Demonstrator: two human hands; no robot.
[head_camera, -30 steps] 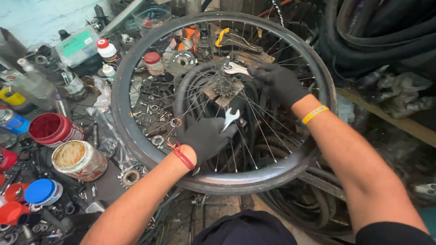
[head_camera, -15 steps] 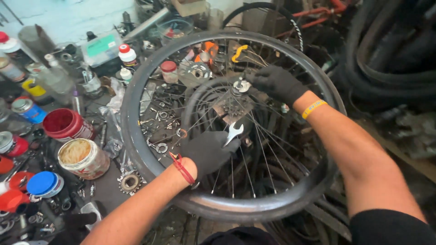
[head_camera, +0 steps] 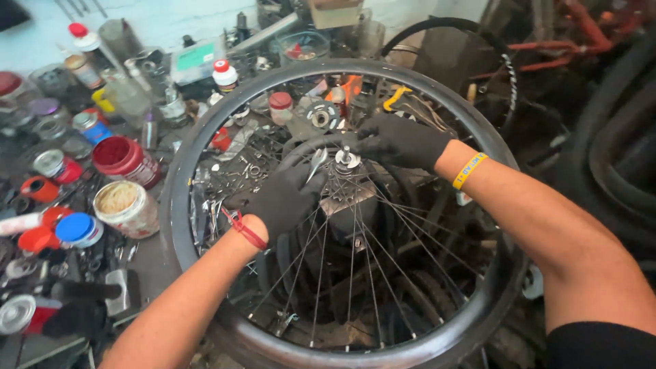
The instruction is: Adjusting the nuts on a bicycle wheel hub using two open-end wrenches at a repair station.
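Observation:
A spoked bicycle wheel (head_camera: 205, 137) with a black tyre lies flat over a cluttered workbench. Its metal hub (head_camera: 347, 160) sits at the middle. My left hand (head_camera: 287, 199), in a black glove with a red string at the wrist, holds a small flat metal wrench (head_camera: 316, 162) that points at the hub. My right hand (head_camera: 400, 142), also gloved in black with a yellow wristband behind it, grips the hub from the far right side. A second black tyre lies under the spokes.
To the left stand a red tin (head_camera: 123, 158), a tin of pale grease (head_camera: 124, 207), a blue lid (head_camera: 78, 228), bottles and loose nuts. Behind the wheel lies an orange tool (head_camera: 350, 89). Black tyres (head_camera: 615, 157) pile at the right.
The view has closed in on the wheel. My left hand with the wrench has moved up to the hub, and my right hand stays at the hub.

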